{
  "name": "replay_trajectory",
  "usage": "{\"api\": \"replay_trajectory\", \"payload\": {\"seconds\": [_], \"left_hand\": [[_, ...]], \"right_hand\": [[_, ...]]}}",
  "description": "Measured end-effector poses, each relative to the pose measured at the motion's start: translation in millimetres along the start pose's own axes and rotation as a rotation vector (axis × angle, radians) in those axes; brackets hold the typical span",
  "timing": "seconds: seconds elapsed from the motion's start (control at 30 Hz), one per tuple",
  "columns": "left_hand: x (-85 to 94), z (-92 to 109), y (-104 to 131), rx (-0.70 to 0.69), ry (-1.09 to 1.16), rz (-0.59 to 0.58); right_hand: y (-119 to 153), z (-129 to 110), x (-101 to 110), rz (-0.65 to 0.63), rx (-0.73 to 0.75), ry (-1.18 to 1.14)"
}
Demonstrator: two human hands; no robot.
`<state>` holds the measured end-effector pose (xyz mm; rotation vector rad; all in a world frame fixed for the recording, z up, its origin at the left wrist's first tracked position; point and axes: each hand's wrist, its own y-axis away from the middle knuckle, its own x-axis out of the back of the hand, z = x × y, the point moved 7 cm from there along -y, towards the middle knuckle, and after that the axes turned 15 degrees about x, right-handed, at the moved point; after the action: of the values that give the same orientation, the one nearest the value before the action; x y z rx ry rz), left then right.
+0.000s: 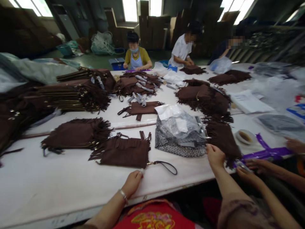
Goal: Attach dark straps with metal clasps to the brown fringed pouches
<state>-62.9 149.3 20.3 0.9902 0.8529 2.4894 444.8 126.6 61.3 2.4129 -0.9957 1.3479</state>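
Observation:
A dark brown fringed pouch (128, 154) lies flat on the table, its black wrist strap (172, 167) looped out to the right. My left hand (133, 183), with a bracelet at the wrist, is closed at the pouch's lower right corner; a small whitish bit shows at its fingertips, too blurred to name. My right hand (215, 156) is pinched closed beside a grey tweed-like bag (166, 140) topped with crumpled clear plastic (178, 121). What its fingers grip is unclear. Another brown fringed pouch (222, 140) lies just beyond that hand.
Stacked brown pouches (76, 95) fill the left side; more piles (202, 95) lie across the table. A tape roll (245, 137) and purple plastic (267, 152) are at right, where a co-worker's hands (249, 176) work close to my right arm. Several people work along the far side.

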Motion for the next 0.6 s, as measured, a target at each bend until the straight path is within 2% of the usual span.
{"api": "replay_trajectory", "payload": {"seconds": [0.1, 0.17, 0.27, 0.33, 0.4, 0.47, 0.5, 0.6], "left_hand": [[0.7, -9, -2, 0.043, 0.020, 0.016], [0.0, -13, -3, 0.053, 0.027, 0.013], [-0.3, -13, -2, 0.038, 0.035, -0.003], [1.1, -11, -2, 0.017, 0.039, -0.011], [3.1, -8, -3, -0.008, 0.057, -0.018], [5.0, -8, -4, -0.019, 0.109, -0.024], [4.8, -8, -4, -0.004, 0.159, -0.039], [-6.2, -17, 0, 0.191, 0.463, -0.203]], "right_hand": [[6, 25, -4, -0.084, -0.016, 0.065], [-16, 35, 11, -0.144, 0.076, 0.234], [-64, 11, 49, -0.198, 0.327, 0.418], [-89, -19, 73, -0.225, 0.366, 0.491], [-99, -48, 81, -0.276, 0.360, 0.468], [-91, -67, 76, -0.304, 0.340, 0.405], [-81, -69, 70, -0.306, 0.295, 0.311], [-30, -62, 47, -0.256, 0.189, 0.067]]}}
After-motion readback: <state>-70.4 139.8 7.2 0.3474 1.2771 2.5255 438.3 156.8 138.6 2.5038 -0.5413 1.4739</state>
